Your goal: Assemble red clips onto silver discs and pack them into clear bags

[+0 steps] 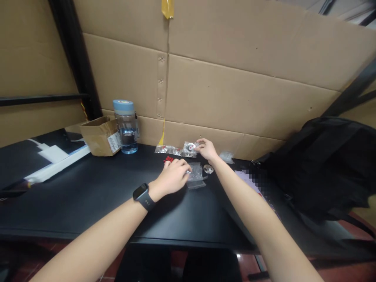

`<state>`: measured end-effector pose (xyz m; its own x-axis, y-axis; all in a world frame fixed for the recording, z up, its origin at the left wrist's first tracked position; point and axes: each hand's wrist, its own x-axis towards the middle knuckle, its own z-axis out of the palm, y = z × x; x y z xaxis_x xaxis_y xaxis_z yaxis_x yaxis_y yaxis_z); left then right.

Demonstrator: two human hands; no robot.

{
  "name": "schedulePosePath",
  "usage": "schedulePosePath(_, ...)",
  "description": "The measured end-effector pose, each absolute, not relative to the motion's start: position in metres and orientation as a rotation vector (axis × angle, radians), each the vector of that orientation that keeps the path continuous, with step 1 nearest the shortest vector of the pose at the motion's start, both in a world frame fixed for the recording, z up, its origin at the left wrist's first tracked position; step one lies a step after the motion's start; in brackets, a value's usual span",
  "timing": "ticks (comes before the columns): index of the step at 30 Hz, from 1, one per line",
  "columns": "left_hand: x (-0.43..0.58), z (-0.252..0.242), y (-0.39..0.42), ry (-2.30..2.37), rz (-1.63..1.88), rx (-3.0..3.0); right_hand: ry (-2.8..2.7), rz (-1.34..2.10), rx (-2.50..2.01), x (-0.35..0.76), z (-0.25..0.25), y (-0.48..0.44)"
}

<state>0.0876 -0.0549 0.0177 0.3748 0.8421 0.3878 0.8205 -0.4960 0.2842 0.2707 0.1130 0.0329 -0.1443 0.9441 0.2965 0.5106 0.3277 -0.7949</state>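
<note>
My right hand (207, 149) pinches the edge of a small clear plastic bag (190, 147) holding a round, shiny metal disc with a dark centre. Palm down, my left hand (175, 175) spreads its bent fingers low over the table, fingertips at the edge of some flattened clear bags (196, 174). Small red pieces (168, 159) lie just behind its knuckles; what is under the palm is hidden. Below my right wrist rests a loose silver disc (208, 169). A row of bagged discs (164, 149) lies along the back, left of my right hand.
A blue-lidded water bottle (125, 129) and an open cardboard box (98, 139) stand at the back left, near a white power strip (58, 166). Crumpled clear plastic (226, 157), purple printed paper (249, 180) and a black backpack (320, 168) are at the right. Cardboard (235, 98) walls the black table (102, 203).
</note>
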Motion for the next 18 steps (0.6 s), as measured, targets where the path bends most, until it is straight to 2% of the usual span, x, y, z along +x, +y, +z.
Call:
schedulePosePath(6, 0.092, 0.019, -0.073, 1.401, 0.272, 2.687, -1.949, 0.298, -1.729, 0.221, 0.027, 0.129)
schedulePosePath(12, 0.085, 0.022, -0.068, 1.350, 0.214, 2.639, -2.120, -0.112, -1.838, 0.211, 0.023, 0.112)
schedulePosePath(18, 0.081, 0.016, -0.062, 1.273, 0.228, 2.628, -2.251, 0.043, -1.642, 0.271, 0.039, 0.103)
